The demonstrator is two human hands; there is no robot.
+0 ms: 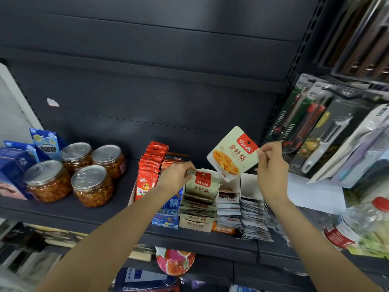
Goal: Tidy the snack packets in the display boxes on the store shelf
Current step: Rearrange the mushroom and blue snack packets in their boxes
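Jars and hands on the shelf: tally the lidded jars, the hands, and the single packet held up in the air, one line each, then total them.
Jars with silver pull-tab lids: 4, for example
Hands: 2, left hand and right hand
Packet held up: 1
Total: 7

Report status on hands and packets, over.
Right hand pinches cream red-labelled snack packet, lifted. Left hand grips upright packets in cream cardboard display box. Nothing in the way.
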